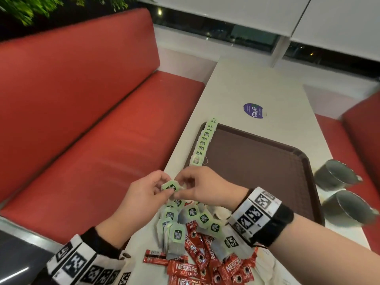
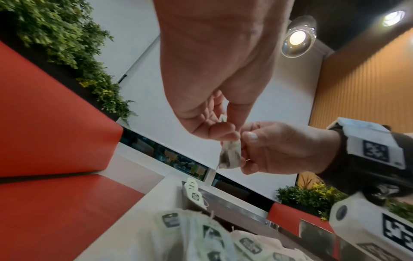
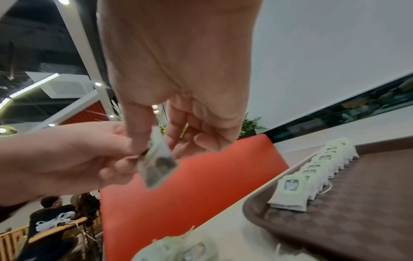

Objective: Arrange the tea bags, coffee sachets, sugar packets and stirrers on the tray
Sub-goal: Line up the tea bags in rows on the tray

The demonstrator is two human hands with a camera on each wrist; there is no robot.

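Note:
Both hands hold one green-tagged tea bag (image 1: 171, 186) above the table's left edge. My left hand (image 1: 144, 191) pinches it from the left and my right hand (image 1: 197, 188) from the right. The bag (image 2: 230, 154) hangs below the fingertips in the left wrist view, and the same bag (image 3: 157, 163) shows in the right wrist view. A brown tray (image 1: 267, 171) lies beyond the hands, with a row of several tea bags (image 1: 203, 142) overlapping along its left rim. A loose pile of tea bags (image 1: 185, 219) and red coffee sachets (image 1: 201, 262) lies under my wrists.
Two grey metal cups (image 1: 337, 173) lie on their sides right of the tray. A purple round sticker (image 1: 253, 110) marks the table (image 1: 257, 83) behind the tray. A red bench seat (image 1: 82, 120) runs along the left. People sit at a far table (image 3: 53, 220).

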